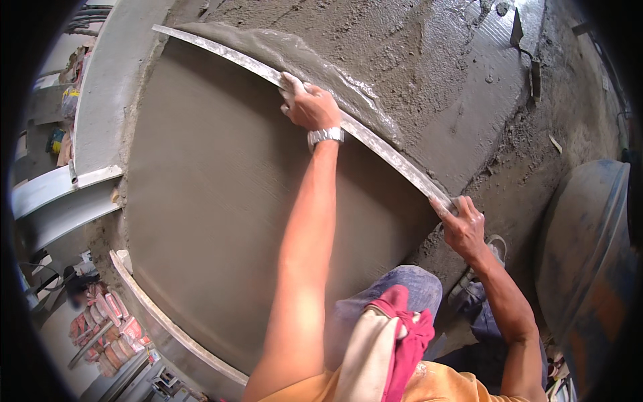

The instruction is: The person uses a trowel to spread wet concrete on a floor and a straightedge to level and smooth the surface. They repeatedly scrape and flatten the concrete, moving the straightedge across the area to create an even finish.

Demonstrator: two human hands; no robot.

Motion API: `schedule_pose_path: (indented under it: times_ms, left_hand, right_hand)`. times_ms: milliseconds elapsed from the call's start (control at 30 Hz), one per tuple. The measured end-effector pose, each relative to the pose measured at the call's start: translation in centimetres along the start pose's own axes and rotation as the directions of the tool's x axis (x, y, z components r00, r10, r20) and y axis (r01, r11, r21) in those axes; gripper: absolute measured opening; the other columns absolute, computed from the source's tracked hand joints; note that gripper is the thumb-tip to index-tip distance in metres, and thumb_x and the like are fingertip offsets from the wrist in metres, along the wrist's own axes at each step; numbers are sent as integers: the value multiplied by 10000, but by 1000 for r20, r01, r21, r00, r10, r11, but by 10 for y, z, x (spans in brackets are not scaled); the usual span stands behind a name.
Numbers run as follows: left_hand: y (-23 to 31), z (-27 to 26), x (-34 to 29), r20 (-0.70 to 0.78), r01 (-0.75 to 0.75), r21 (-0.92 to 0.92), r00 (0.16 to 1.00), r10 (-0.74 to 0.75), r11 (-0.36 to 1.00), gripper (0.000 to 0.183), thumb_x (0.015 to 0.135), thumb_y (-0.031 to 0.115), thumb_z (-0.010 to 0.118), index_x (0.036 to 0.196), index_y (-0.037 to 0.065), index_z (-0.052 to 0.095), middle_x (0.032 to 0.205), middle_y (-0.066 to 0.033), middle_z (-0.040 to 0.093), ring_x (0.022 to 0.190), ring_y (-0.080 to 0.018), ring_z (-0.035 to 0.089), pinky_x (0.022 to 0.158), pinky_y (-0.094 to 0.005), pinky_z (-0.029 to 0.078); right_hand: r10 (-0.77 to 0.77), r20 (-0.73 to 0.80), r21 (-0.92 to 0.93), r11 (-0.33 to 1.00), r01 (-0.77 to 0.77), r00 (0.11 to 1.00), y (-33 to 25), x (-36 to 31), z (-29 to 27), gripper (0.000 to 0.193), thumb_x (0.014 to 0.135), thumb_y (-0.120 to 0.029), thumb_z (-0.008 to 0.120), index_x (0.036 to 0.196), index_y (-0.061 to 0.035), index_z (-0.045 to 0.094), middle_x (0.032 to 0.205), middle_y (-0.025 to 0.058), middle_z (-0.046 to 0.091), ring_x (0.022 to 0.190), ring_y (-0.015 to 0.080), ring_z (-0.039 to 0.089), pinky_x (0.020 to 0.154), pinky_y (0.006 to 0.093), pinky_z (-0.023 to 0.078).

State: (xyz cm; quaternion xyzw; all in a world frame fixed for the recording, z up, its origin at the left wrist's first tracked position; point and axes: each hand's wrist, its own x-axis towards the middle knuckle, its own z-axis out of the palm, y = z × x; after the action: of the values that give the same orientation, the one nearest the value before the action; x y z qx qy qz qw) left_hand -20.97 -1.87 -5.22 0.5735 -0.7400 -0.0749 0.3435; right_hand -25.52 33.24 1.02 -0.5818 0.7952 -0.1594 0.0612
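A long, pale straightedge (pixel 395 159), smeared with mortar, spans the wet surface from the upper left to the right of centre. My left hand (pixel 311 105), with a metal-banded watch at its wrist, grips it near the middle, fingers curled over the bar. At its right end, my right hand (pixel 463 229) is closed on the bar. On the near side lies a smooth grey bed of mortar (pixel 214 167). A glossy ridge of wet mortar (pixel 301 57) is heaped along the far side of the bar, with rougher mortar beyond it.
A trowel (pixel 516 32) stands at the upper right. Pale steel beams (pixel 110 100) border the bed on the left, and a narrow strip (pixel 177 331) edges its near left side. A dusty, rounded container (pixel 583 248) is at the right. Stacked reddish bags (pixel 107 321) lie lower left.
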Motion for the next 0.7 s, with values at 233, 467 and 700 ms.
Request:
schedule_pose_path:
  times_ms: [233, 467, 700]
  left_hand:
    - [-6, 16, 50, 81, 118, 40, 989, -121, 992, 490, 823, 162, 496, 1293, 24, 485, 1240, -191, 555, 1084, -336, 565, 963, -462, 370]
    - [6, 7, 20, 96, 46, -89, 995, -38, 995, 511, 855, 112, 459, 1335, -48, 392, 1343, -222, 457, 1280, -331, 407, 1052, -521, 260]
    - [10, 12, 67, 213, 119, 16, 970, -120, 993, 572, 808, 154, 514, 1342, -18, 401, 1272, -203, 529, 1210, -322, 474, 1015, -490, 305]
  right_hand:
    - [-28, -79, -15, 1000, 27, 996, 7, 58, 6, 604, 675, -24, 594, 1227, -270, 580, 782, 60, 439, 684, 209, 504, 520, 321, 481]
    - [1, -25, -19, 1000, -1, 1000, 7, 19, 2, 592, 687, -26, 600, 1223, -275, 585, 779, 62, 422, 689, 216, 507, 517, 331, 479]
    - [-19, -74, -4, 1000, 19, 997, 6, 53, 6, 568, 711, -53, 604, 1231, -280, 575, 809, 64, 456, 705, 213, 535, 527, 334, 495]
